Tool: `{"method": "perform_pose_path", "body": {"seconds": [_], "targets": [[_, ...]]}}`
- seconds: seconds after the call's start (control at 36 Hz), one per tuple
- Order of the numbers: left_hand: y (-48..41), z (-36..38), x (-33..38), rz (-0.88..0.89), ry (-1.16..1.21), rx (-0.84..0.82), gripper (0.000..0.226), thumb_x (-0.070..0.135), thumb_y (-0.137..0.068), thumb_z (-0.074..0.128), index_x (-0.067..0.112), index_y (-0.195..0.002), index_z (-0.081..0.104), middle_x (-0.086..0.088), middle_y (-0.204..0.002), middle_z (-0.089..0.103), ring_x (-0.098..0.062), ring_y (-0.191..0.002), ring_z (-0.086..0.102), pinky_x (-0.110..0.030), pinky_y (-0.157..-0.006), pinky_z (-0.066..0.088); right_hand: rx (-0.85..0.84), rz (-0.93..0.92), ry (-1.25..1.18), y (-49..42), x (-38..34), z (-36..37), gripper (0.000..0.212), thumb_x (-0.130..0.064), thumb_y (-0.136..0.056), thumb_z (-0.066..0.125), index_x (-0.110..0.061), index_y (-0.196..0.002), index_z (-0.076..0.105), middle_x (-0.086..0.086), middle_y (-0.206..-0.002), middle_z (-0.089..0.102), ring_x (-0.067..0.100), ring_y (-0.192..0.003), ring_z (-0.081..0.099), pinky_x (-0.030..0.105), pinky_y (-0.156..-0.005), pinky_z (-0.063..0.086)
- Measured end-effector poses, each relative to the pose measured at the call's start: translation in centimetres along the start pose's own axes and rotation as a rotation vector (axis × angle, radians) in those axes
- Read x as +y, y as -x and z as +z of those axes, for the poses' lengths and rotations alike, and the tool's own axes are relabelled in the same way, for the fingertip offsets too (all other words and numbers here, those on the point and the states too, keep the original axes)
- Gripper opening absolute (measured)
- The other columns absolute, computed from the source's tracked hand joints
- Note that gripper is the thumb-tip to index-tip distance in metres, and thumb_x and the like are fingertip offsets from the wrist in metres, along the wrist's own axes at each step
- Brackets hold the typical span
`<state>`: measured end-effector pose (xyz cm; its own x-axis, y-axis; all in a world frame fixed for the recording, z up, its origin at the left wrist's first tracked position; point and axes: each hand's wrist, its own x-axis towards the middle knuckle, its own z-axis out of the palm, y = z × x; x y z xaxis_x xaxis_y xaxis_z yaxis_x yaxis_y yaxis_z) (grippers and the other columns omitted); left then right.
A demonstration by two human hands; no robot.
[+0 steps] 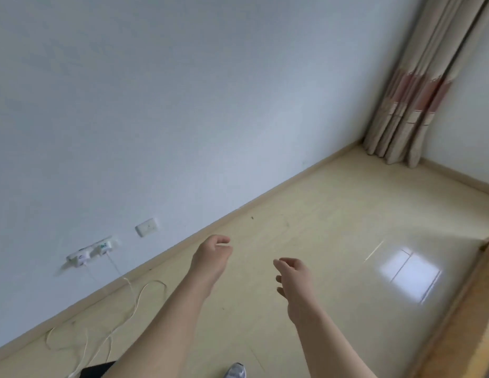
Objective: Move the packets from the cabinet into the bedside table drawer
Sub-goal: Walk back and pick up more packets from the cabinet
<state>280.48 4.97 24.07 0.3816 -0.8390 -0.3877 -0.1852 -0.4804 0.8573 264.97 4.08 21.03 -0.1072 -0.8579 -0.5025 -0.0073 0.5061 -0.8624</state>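
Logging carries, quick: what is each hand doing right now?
Left hand: open, fingers loosely curled, holding nothing.
Right hand: open, fingers loosely curled, holding nothing.

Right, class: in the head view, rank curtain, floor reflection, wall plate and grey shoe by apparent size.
curtain
floor reflection
wall plate and grey shoe: too alike to rank; the frame cuts the shoe off.
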Motion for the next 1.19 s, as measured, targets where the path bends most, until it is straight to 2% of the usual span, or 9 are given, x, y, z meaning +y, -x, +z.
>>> {"method": "perform_pose_path", "body": {"seconds": [0.14,0.25,0.33,0.44,0.53,0.67,0.81,0.97,1.19], "targets": [[-7.5,7.6,8.5,0.08,-0.057,-0.198,0.019,0.019,-0.088,0.05,0.029,-0.103,0.056,0.005,-0.094,0.059,-0.019,-0.099,0.059,-0.034,-0.089,0.046,0.172,-0.02,-0.116,-7.7,-6.8,-4.4,0.015,-0.02,-0.09,0.057,-0.016,-0.105,0.055,-0.005,-0.092,0.056,0.018,-0.095,0.056,0.038,-0.09,0.048],[-12.2,14.3,13.4,0.119,-0.094,-0.308,0.015,0.018,-0.091,0.052,0.025,-0.104,0.058,0.007,-0.092,0.059,-0.017,-0.099,0.06,-0.032,-0.087,0.046,0.31,-0.009,-0.239,-13.5,-9.7,-9.2,0.01,-0.017,-0.091,0.056,-0.015,-0.101,0.055,-0.004,-0.084,0.054,0.016,-0.079,0.053,0.033,-0.076,0.046],[-15.6,20.0,16.9,0.148,-0.115,-0.363,0.014,0.018,-0.092,0.052,0.024,-0.103,0.058,0.008,-0.091,0.059,-0.014,-0.094,0.061,-0.032,-0.088,0.045,0.331,0.012,-0.294,-18.3,-11.7,-12.2,0.007,-0.017,-0.092,0.055,-0.015,-0.099,0.054,-0.004,-0.082,0.053,0.016,-0.079,0.051,0.029,-0.068,0.044],[-19.7,29.0,22.5,0.205,-0.129,-0.447,0.014,0.018,-0.092,0.053,0.023,-0.103,0.058,0.006,-0.09,0.06,-0.016,-0.094,0.061,-0.034,-0.089,0.046,0.362,-0.008,-0.312,-25.3,-15.6,-17.6,0.006,-0.018,-0.091,0.056,-0.017,-0.097,0.054,-0.004,-0.083,0.052,0.014,-0.076,0.05,0.025,-0.064,0.043],[-22.1,35.2,27.3,0.221,-0.136,-0.509,0.012,0.017,-0.092,0.053,0.023,-0.101,0.058,0.004,-0.09,0.06,-0.017,-0.094,0.061,-0.033,-0.087,0.047,0.406,-0.02,-0.305,-30.2,-19.4,-22.5,0.004,-0.019,-0.091,0.056,-0.02,-0.093,0.054,-0.005,-0.085,0.054,0.015,-0.08,0.053,0.028,-0.07,0.045],[-26.6,44.2,35.0,0.233,-0.08,-0.538,0.013,0.016,-0.093,0.052,0.028,-0.09,0.055,-0.001,-0.089,0.06,-0.019,-0.093,0.059,-0.035,-0.085,0.047,0.485,-0.069,-0.308,-37.6,-26.1,-29.9,0.003,-0.019,-0.091,0.056,-0.021,-0.093,0.054,-0.006,-0.089,0.055,0.017,-0.089,0.056,0.036,-0.087,0.046],[-31.9,51.2,40.8,0.255,-0.046,-0.577,0.013,0.015,-0.093,0.051,0.026,-0.095,0.058,-0.003,-0.093,0.061,-0.017,-0.09,0.059,-0.033,-0.082,0.045,0.507,-0.072,-0.323,-45.3,-31.1,-34.2,0.005,-0.017,-0.091,0.055,-0.018,-0.096,0.055,-0.006,-0.087,0.054,0.017,-0.087,0.055,0.036,-0.086,0.046],[-39.8,60.1,49.0,0.327,-0.022,-0.631,0.017,0.014,-0.094,0.051,0.029,-0.088,0.056,-0.003,-0.092,0.061,-0.017,-0.089,0.059,-0.032,-0.08,0.044,0.565,-0.124,-0.375,-56.2,-37.7,-39.2,0.01,-0.015,-0.091,0.055,-0.014,-0.101,0.056,-0.004,-0.083,0.054,0.017,-0.08,0.052,0.028,-0.068,0.043],[-48.2,72.3,62.7,0.507,-0.052,-0.733,0.018,0.012,-0.093,0.052,0.028,-0.088,0.057,-0.002,-0.09,0.062,-0.014,-0.083,0.058,-0.028,-0.077,0.043,0.64,-0.223,-0.48,-67.9,-49.0,-47.4,0.007,-0.017,-0.092,0.055,-0.017,-0.099,0.057,-0.003,-0.091,0.057,0.015,-0.083,0.056,0.028,-0.072,0.045]]}}
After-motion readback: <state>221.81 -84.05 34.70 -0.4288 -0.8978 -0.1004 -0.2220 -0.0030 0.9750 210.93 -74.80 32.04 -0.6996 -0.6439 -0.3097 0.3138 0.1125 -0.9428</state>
